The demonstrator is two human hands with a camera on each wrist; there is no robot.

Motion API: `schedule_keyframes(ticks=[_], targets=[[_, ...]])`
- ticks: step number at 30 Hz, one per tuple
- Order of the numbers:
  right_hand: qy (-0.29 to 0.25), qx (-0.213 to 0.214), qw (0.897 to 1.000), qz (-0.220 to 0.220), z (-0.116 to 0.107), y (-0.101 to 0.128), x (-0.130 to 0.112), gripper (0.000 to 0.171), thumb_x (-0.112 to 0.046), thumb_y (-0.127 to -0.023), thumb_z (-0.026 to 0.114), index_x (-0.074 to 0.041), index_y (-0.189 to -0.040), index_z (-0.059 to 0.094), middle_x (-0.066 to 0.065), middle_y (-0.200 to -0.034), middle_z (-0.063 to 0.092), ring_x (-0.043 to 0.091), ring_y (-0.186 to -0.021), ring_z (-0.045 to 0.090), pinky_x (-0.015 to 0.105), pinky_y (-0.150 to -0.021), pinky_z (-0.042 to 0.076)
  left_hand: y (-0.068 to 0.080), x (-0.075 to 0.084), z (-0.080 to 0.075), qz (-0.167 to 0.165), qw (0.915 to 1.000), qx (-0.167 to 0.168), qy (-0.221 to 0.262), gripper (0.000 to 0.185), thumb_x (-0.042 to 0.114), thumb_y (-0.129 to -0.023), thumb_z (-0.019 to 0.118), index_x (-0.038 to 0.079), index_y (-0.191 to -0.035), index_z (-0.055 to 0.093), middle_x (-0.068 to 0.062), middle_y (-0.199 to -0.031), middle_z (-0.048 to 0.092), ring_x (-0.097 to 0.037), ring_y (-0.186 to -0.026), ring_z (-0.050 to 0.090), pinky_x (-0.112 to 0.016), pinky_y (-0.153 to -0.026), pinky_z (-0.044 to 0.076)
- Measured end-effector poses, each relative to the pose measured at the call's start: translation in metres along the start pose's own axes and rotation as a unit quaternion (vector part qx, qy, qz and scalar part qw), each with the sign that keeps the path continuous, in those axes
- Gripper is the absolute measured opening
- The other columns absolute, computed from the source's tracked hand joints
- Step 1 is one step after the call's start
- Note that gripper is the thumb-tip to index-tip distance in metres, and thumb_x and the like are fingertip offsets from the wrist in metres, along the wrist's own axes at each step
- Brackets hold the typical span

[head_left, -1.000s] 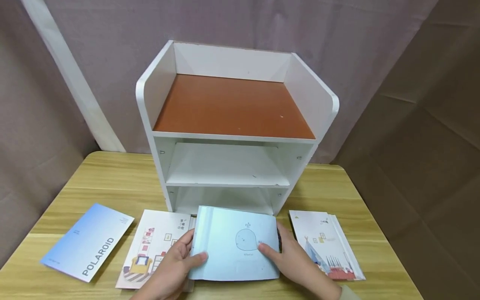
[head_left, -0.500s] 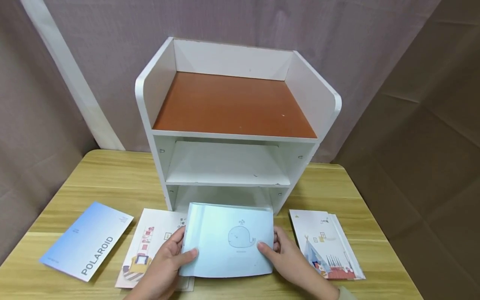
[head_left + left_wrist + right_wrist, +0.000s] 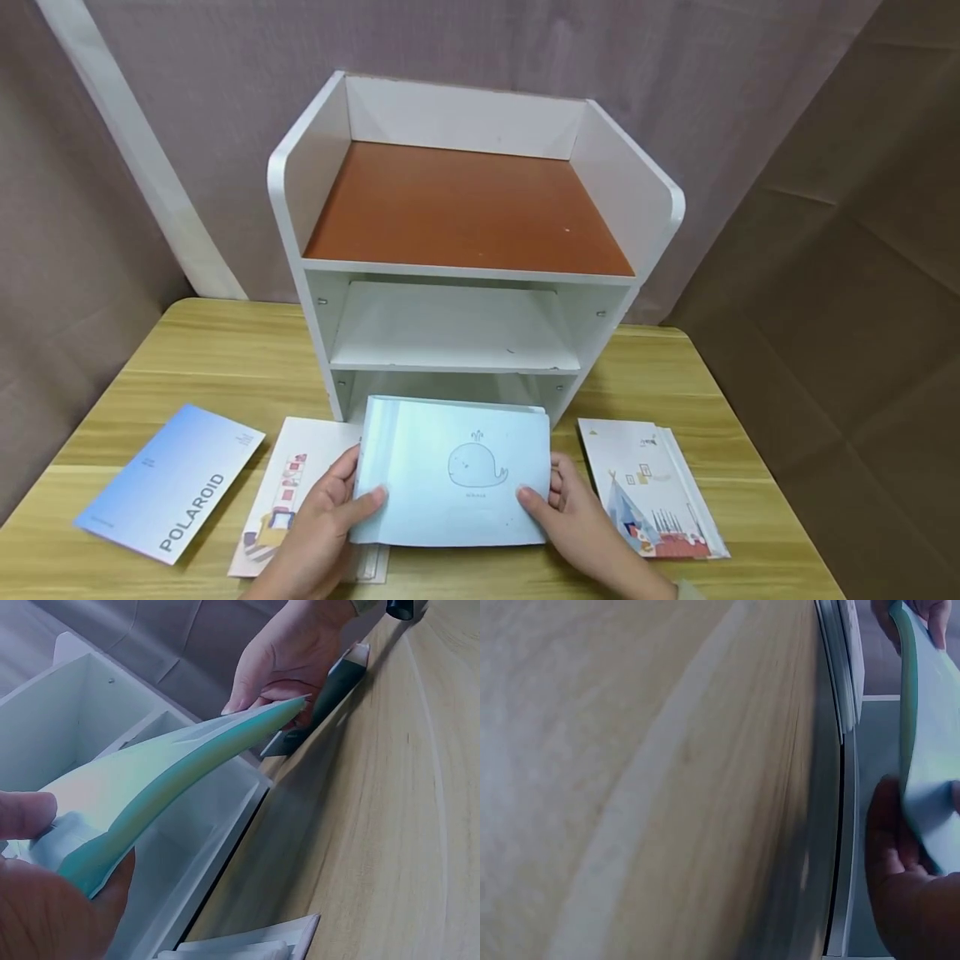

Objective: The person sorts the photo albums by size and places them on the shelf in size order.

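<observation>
A light blue notebook (image 3: 420, 458) with a small whale drawing on its cover is held in front of the white shelf unit. My left hand (image 3: 322, 521) grips its left end, thumb on the cover and fingers underneath. At the opposite end my right hand (image 3: 581, 521) pinches it the same way. In the left wrist view the notebook (image 3: 165, 772) is above the wooden table and bends slightly along its length, its page edges showing yellow-green. The right wrist view catches its long edge and both hands. The fingers beneath it are mostly hidden in the head view.
The white shelf unit (image 3: 453, 368) with a brown top panel (image 3: 465, 208) stands behind the notebook. A blue POLAROID booklet (image 3: 172, 483) and an illustrated booklet (image 3: 281, 483) lie on the wooden table (image 3: 645, 375) at left. Another illustrated booklet (image 3: 645, 492) lies at right.
Both hands have shifted the notebook left and slightly up in the head view. Its cover now faces the camera more squarely, so the whale drawing looks fuller. The grip is unchanged.
</observation>
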State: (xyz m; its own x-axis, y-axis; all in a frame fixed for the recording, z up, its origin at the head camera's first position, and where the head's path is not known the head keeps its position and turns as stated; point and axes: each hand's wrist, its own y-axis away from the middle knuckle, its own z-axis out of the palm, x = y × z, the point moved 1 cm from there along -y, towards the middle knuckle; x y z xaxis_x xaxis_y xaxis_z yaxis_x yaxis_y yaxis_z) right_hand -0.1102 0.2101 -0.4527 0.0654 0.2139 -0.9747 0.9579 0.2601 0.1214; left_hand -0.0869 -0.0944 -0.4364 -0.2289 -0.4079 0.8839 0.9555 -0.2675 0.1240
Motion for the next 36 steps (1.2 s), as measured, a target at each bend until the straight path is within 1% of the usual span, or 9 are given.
schedule_keyframes(ticks=[6, 9, 12, 17, 21, 26, 32, 34, 36], targets=[[-0.029, -0.044, 0.998, -0.03, -0.001, 0.002, -0.001, 0.054, -0.015, -0.095, 0.063, 0.003, -0.135, 0.032, 0.024, -0.123, 0.059, 0.028, -0.101, 0.066, 0.038, -0.08, 0.056, 0.001, 0.004, -0.003, 0.017, 0.9997, -0.015, 0.005, 0.061, 0.007, -0.097, 0.054, 0.007, -0.149, 0.024, -0.013, -0.14, 0.049, -0.03, -0.119, 0.054, -0.043, -0.095, 0.048], [-0.043, -0.064, 0.996, -0.047, 0.001, 0.005, -0.003, 0.055, -0.012, -0.096, 0.061, -0.003, -0.138, 0.027, 0.025, -0.13, 0.053, 0.028, -0.108, 0.063, 0.038, -0.086, 0.053, 0.002, 0.005, -0.002, 0.039, 0.9992, 0.001, 0.006, 0.061, 0.006, -0.096, 0.055, 0.012, -0.149, 0.026, -0.011, -0.141, 0.048, -0.031, -0.118, 0.055, -0.044, -0.093, 0.049], [-0.041, -0.052, 0.996, -0.065, 0.003, 0.007, -0.006, 0.054, -0.013, -0.096, 0.061, -0.008, -0.137, 0.026, 0.022, -0.134, 0.051, 0.027, -0.112, 0.061, 0.037, -0.088, 0.052, 0.002, 0.006, 0.0, 0.081, 0.9963, 0.025, -0.013, 0.061, 0.004, -0.095, 0.056, 0.016, -0.147, 0.026, -0.008, -0.14, 0.048, -0.03, -0.114, 0.058, -0.046, -0.087, 0.052], [-0.016, -0.008, 0.988, -0.156, 0.003, 0.008, -0.016, 0.048, -0.007, -0.096, 0.059, -0.006, -0.135, 0.03, 0.02, -0.13, 0.055, 0.028, -0.113, 0.06, 0.038, -0.087, 0.053, 0.003, 0.012, 0.006, 0.193, 0.9773, 0.032, -0.081, 0.06, -0.002, -0.097, 0.052, 0.013, -0.147, 0.022, -0.014, -0.135, 0.052, -0.028, -0.108, 0.062, -0.045, -0.08, 0.055], [0.011, 0.017, 0.975, -0.222, -0.001, 0.006, -0.03, 0.048, 0.001, -0.096, 0.056, -0.004, -0.135, 0.03, 0.017, -0.126, 0.059, 0.028, -0.111, 0.061, 0.038, -0.085, 0.053, 0.002, 0.025, 0.014, 0.243, 0.9594, 0.028, -0.141, 0.062, -0.001, -0.099, 0.05, 0.018, -0.151, 0.023, -0.017, -0.133, 0.054, -0.028, -0.109, 0.062, -0.043, -0.079, 0.056], [0.032, 0.038, 0.956, -0.289, -0.011, 0.001, -0.051, 0.05, 0.011, -0.093, 0.054, -0.001, -0.135, 0.03, 0.017, -0.124, 0.059, 0.027, -0.108, 0.063, 0.037, -0.082, 0.055, -0.003, 0.046, 0.024, 0.263, 0.9389, 0.009, -0.222, 0.077, -0.001, -0.097, 0.054, 0.028, -0.156, 0.013, -0.011, -0.145, 0.044, -0.025, -0.118, 0.056, -0.038, -0.084, 0.054], [0.046, 0.052, 0.937, -0.342, -0.018, -0.008, -0.077, 0.052, 0.016, -0.091, 0.053, 0.002, -0.135, 0.031, 0.02, -0.124, 0.057, 0.026, -0.109, 0.062, 0.034, -0.082, 0.055, -0.007, 0.074, 0.032, 0.254, 0.9335, -0.054, -0.248, 0.099, -0.007, -0.091, 0.061, 0.033, -0.155, -0.003, 0.001, -0.158, 0.018, -0.026, -0.127, 0.047, -0.036, -0.092, 0.05], [0.051, 0.054, 0.934, -0.35, -0.019, -0.011, -0.085, 0.052, 0.016, -0.091, 0.053, 0.002, -0.135, 0.031, 0.02, -0.124, 0.057, 0.027, -0.109, 0.062, 0.034, -0.082, 0.055, -0.009, 0.083, 0.034, 0.262, 0.9278, -0.057, -0.259, 0.103, -0.01, -0.088, 0.062, 0.033, -0.155, -0.004, 0.001, -0.159, 0.015, -0.027, -0.125, 0.048, -0.036, -0.09, 0.051], [0.052, 0.056, 0.935, -0.347, -0.019, -0.012, -0.093, 0.052, 0.014, -0.091, 0.053, 0.0, -0.136, 0.03, 0.018, -0.124, 0.057, 0.027, -0.109, 0.062, 0.035, -0.082, 0.055, -0.011, 0.091, 0.037, 0.273, 0.9234, -0.052, -0.265, 0.105, -0.012, -0.087, 0.063, 0.034, -0.155, -0.003, -0.004, -0.156, 0.022, -0.028, -0.121, 0.051, -0.037, -0.088, 0.053]])
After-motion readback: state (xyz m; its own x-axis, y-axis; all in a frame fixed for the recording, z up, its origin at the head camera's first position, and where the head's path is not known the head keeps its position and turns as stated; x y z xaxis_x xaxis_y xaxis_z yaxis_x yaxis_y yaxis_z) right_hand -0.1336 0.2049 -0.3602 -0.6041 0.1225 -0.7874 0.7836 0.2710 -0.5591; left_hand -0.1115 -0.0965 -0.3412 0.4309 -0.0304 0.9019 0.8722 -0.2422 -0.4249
